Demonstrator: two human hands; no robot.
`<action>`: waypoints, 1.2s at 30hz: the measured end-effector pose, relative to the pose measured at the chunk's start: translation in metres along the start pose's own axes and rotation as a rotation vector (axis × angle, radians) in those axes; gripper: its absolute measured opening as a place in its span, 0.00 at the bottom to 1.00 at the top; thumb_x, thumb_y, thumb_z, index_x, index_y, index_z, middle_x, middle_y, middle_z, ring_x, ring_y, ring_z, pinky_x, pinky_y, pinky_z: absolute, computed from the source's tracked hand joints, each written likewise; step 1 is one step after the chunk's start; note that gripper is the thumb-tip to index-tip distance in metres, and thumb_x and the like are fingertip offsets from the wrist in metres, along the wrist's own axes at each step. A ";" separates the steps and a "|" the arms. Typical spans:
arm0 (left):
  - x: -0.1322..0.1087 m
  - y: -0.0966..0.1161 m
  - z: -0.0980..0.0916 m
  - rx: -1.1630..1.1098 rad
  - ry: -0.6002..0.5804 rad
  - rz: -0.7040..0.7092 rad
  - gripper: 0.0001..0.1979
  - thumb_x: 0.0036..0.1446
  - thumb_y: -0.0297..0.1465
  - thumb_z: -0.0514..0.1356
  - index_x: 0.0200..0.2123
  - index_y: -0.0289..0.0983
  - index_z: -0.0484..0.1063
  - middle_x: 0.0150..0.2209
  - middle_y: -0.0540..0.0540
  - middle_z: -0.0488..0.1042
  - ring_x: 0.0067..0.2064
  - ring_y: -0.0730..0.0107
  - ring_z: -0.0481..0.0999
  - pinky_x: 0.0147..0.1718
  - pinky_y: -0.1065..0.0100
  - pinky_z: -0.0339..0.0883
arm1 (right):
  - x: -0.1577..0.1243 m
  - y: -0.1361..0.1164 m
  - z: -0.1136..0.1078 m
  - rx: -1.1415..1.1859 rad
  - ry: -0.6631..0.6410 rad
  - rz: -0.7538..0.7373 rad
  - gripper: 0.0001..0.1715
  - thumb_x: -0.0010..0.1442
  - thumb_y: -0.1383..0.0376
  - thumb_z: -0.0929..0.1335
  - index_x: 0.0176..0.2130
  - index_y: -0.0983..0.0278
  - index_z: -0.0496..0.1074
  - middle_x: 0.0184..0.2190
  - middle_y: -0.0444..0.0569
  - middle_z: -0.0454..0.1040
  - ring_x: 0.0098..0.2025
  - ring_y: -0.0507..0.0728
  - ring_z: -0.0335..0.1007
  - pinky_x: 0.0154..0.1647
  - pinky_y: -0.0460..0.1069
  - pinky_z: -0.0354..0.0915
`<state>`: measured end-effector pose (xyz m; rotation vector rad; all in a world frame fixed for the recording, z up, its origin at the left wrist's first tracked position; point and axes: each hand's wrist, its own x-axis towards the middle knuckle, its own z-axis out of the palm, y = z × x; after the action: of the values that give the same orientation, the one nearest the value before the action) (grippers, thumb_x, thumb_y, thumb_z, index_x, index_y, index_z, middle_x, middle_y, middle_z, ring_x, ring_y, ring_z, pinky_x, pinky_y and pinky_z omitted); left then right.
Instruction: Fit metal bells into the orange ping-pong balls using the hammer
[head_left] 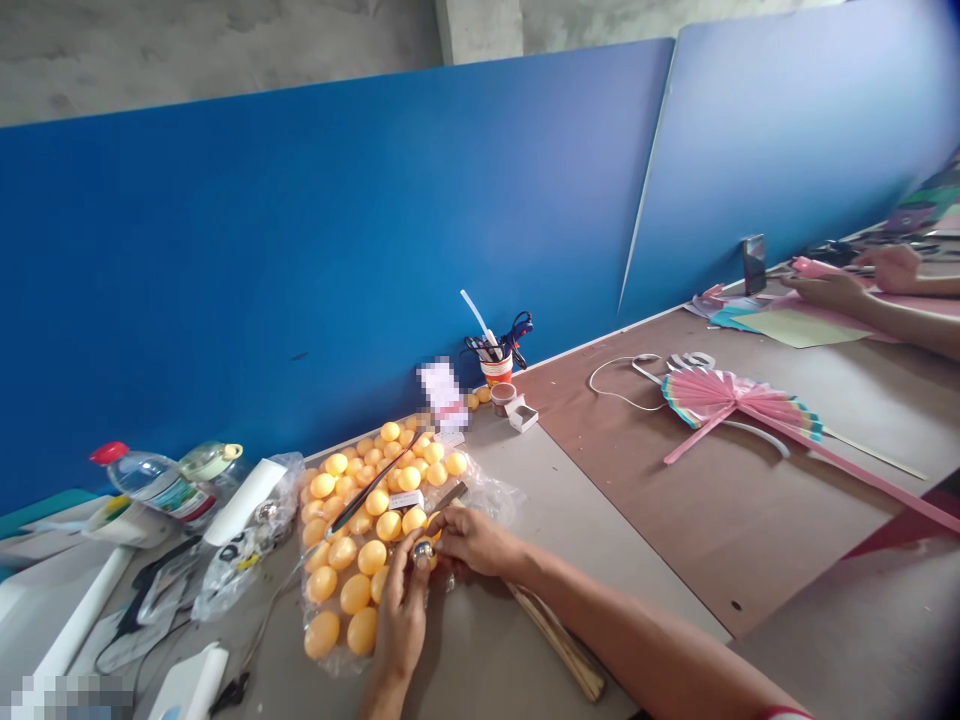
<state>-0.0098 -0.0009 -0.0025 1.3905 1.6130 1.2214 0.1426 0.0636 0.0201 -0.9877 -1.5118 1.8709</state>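
Observation:
My left hand [403,605] pinches a small shiny silver ball [423,549] between thumb and fingers. Right beside it, my right hand [476,540] has its fingers drawn together against the ball's side; what lies between those fingertips is hidden. Both hands are over the near right edge of a clear plastic bag of orange table tennis balls [356,593]. A flat brown strip [450,496] pokes out just above my right fingers. Across the bag lies a long thin black tool [367,495]. Light wooden sticks [559,640] lie under my right forearm.
Left of the bag are a red-capped bottle [154,482], a white roll [244,503], plastic bags and cords. A cup of pens [495,370] and a small open box [521,414] stand by the blue partition [337,250]. Rightward lies a pink paper fan [731,395]; another person's hands [840,290] work beyond.

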 end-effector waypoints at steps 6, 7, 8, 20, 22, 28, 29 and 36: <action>0.002 -0.007 0.000 -0.042 0.046 0.009 0.26 0.58 0.49 0.56 0.52 0.39 0.71 0.56 0.39 0.72 0.59 0.53 0.69 0.57 0.53 0.65 | -0.007 -0.015 -0.006 0.304 0.092 -0.033 0.07 0.52 0.69 0.67 0.35 0.62 0.69 0.20 0.38 0.68 0.20 0.48 0.60 0.25 0.44 0.58; 0.001 -0.006 0.000 -0.045 0.047 0.011 0.25 0.58 0.48 0.56 0.53 0.39 0.71 0.56 0.39 0.72 0.60 0.54 0.69 0.58 0.54 0.64 | -0.007 -0.014 -0.006 0.307 0.100 -0.049 0.07 0.52 0.69 0.67 0.35 0.62 0.69 0.20 0.38 0.68 0.20 0.48 0.59 0.25 0.44 0.58; 0.001 -0.006 0.000 -0.042 0.046 0.013 0.24 0.59 0.48 0.56 0.53 0.39 0.71 0.56 0.40 0.72 0.60 0.55 0.69 0.58 0.54 0.64 | -0.006 -0.013 -0.007 0.289 0.099 -0.056 0.07 0.52 0.69 0.67 0.35 0.62 0.69 0.19 0.38 0.67 0.21 0.48 0.59 0.25 0.44 0.58; -0.001 -0.005 0.001 -0.010 -0.021 -0.012 0.26 0.60 0.49 0.53 0.53 0.39 0.71 0.56 0.39 0.73 0.60 0.56 0.69 0.58 0.57 0.65 | -0.001 0.001 -0.001 -0.298 0.064 -0.145 0.07 0.57 0.65 0.69 0.38 0.64 0.72 0.23 0.40 0.69 0.25 0.49 0.63 0.24 0.43 0.55; -0.001 -0.005 0.002 0.010 -0.028 -0.006 0.26 0.60 0.49 0.53 0.53 0.39 0.71 0.55 0.40 0.73 0.60 0.56 0.69 0.57 0.57 0.66 | 0.000 0.001 -0.001 -0.329 0.086 -0.137 0.07 0.56 0.67 0.69 0.38 0.64 0.72 0.23 0.40 0.69 0.25 0.49 0.63 0.25 0.43 0.56; -0.003 -0.002 0.003 0.080 -0.024 0.042 0.26 0.61 0.50 0.51 0.52 0.40 0.72 0.52 0.40 0.76 0.59 0.55 0.70 0.57 0.54 0.66 | 0.002 0.004 0.001 -0.338 0.126 -0.138 0.07 0.53 0.70 0.69 0.36 0.64 0.71 0.23 0.39 0.69 0.26 0.49 0.65 0.26 0.43 0.57; -0.003 -0.002 0.003 0.088 -0.025 0.048 0.26 0.61 0.50 0.51 0.52 0.40 0.72 0.52 0.40 0.76 0.59 0.55 0.70 0.57 0.54 0.66 | 0.002 0.004 0.001 -0.334 0.130 -0.138 0.06 0.53 0.70 0.69 0.35 0.64 0.71 0.23 0.40 0.70 0.27 0.49 0.65 0.26 0.43 0.57; -0.003 -0.007 0.003 0.066 -0.073 0.050 0.24 0.61 0.48 0.52 0.54 0.40 0.70 0.56 0.41 0.73 0.60 0.58 0.69 0.58 0.57 0.66 | 0.003 0.005 0.000 -0.336 0.138 -0.146 0.05 0.54 0.68 0.69 0.35 0.65 0.71 0.25 0.42 0.72 0.28 0.50 0.67 0.27 0.43 0.58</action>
<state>-0.0092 -0.0029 -0.0105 1.5077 1.5897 1.1408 0.1409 0.0647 0.0147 -1.0947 -1.7970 1.4463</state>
